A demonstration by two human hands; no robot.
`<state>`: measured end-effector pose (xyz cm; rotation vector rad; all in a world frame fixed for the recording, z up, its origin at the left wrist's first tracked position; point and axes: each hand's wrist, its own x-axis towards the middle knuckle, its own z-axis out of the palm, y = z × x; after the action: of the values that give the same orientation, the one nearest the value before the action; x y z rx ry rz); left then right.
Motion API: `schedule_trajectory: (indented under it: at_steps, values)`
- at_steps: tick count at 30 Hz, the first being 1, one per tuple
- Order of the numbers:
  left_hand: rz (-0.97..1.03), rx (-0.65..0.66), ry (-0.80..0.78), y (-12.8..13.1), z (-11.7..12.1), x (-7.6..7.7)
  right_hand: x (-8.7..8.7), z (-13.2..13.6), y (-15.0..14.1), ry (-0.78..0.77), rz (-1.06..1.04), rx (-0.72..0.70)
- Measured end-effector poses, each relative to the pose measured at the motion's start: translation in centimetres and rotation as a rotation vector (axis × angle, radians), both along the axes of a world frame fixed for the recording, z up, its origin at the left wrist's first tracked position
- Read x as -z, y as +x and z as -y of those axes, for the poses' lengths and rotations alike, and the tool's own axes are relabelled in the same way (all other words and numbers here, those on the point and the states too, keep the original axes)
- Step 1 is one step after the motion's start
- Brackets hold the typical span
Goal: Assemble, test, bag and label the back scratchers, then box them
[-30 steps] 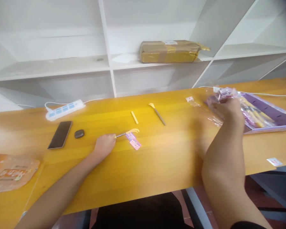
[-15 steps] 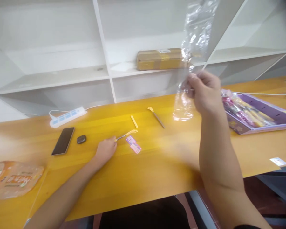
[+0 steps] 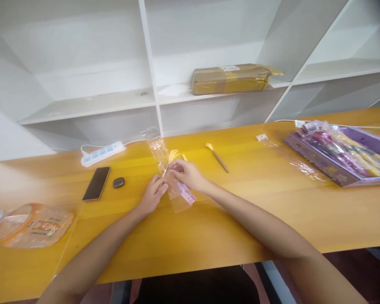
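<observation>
My left hand is closed around the lower end of a small back scratcher with a thin metal rod and a yellow claw head. The fingers of my right hand pinch at the same rod from the right. Beneath both hands lies a long clear plastic bag, partly covered by them. A pink and purple printed card rests at the bag's lower part. The tip of a short yellow stick shows behind my right hand. Farther right lies a second back scratcher.
A purple box at the right holds several wrapped items. Clear plastic bags lie beside it. To the left are a phone, a black case, a power strip and an orange-printed bag. A cardboard parcel sits on the shelf.
My right hand has come down and left from its raised position. The clear bag it held now lies on the table under both hands. The back scratcher's head has turned to point away from me.
</observation>
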<state>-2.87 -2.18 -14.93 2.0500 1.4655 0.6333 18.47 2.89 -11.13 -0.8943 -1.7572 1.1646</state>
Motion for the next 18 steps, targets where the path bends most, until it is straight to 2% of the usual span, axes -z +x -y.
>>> schedule_trajectory:
  at_steps: [3,8,14,16,18]
  values:
    - [0.209,0.027,0.011,0.3,-0.6,0.8,1.5,-0.3,-0.5,-0.007,-0.098,0.032]
    - [0.379,0.016,0.015,0.1,-1.2,2.1,2.8,-1.0,-0.3,-0.2,-0.238,0.041]
    - [0.488,0.112,-0.018,0.3,-0.9,1.9,4.1,-0.3,-1.2,-0.026,-0.097,-0.134]
    - [0.571,0.118,-0.048,0.6,-0.7,2.0,3.9,-0.2,-1.4,-0.033,-0.115,-0.12]
    - [0.758,0.051,-0.111,0.9,-0.5,2.2,3.0,-0.5,-1.1,-0.056,-0.135,-0.088]
